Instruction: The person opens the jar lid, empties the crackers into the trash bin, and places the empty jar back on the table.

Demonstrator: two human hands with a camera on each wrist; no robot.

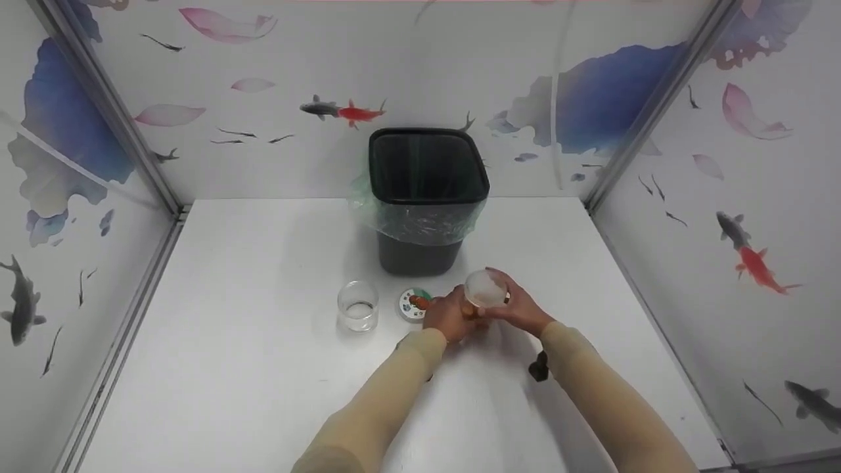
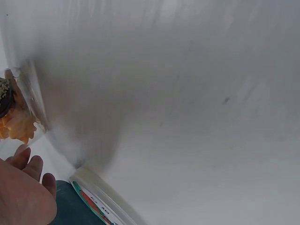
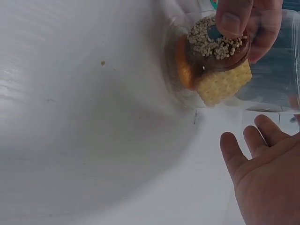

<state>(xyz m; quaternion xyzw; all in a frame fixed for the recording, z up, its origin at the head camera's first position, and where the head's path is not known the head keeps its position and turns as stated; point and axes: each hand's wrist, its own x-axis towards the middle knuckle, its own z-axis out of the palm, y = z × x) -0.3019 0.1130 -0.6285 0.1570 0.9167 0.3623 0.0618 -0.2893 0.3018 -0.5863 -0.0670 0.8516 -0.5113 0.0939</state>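
Both hands are at a clear jar, tilted with one round end facing up in the head view. My left hand grips its lower part. In the right wrist view, that hand's thumb lies over a nut-topped ring in the jar, beside a square cracker and an orange piece. Around the jar's upper end bends my right hand; its other fingers spread out below the jar in the right wrist view. The left wrist view shows orange pieces at its left edge.
A round lid with a green and orange label lies left of the hands. Another clear jar stands farther left. Behind them is a black bin with a clear bag over its rim. Printed walls enclose the white table.
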